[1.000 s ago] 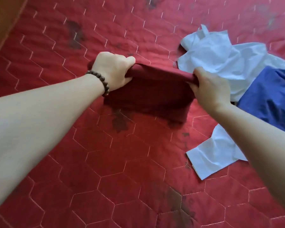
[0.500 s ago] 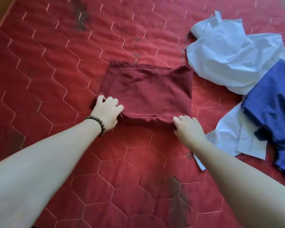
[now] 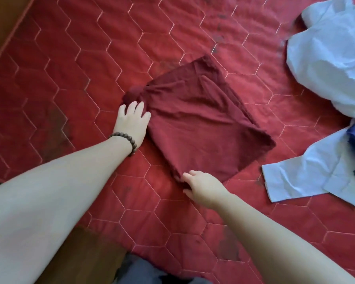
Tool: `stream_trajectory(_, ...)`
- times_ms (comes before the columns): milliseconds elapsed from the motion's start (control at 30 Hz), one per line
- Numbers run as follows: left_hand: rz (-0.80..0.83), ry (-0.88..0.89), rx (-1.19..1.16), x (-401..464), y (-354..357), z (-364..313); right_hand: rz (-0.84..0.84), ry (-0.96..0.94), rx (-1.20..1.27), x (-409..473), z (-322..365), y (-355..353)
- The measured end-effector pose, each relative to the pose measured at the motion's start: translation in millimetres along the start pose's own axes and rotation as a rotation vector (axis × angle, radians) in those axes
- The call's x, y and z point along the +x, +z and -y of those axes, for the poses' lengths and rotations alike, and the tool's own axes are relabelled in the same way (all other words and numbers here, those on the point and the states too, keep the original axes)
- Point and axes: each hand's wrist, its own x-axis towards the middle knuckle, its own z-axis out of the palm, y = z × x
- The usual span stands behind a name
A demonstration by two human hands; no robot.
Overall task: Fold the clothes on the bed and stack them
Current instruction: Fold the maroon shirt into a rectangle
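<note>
red quilted bed [image 3: 74, 83], folded maroon garment [image 3: 203, 124] between hands, left hand [image 3: 131, 124] gripping its corner, right hand [image 3: 203, 187] pinching its edge

Soft, even daylight, faint shadows, slight blur and wide-angle edge bending.
</note>
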Motion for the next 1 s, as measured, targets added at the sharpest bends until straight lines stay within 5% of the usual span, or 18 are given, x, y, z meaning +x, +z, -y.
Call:
stream_trajectory(67,0.036,-0.150,-0.132,-12.2,5.1,-0.4,-0.030,-0.056,0.007,2.1,-1.0,-11.8)
stream_trajectory(233,0.036,-0.388,-0.590,-35.7,9.0,-28.5,-0.541,0.179,-0.119,17.4,-60.8,-64.6)
stream_trajectory(367,0.016,-0.354,-0.730,-38.7,16.5,-60.1,-0.414,0.476,-0.126,33.5,-113.4,-95.9)
stream_trajectory(900,0.082,-0.134,-0.569,-10.4,21.6,-45.8,-0.278,0.589,0.129,-22.1,-61.4,11.8)
stream_trajectory(1000,0.042,-0.160,-0.480,-32.9,24.2,-55.5,-0.299,0.667,0.026,-34.1,-47.3,22.6)
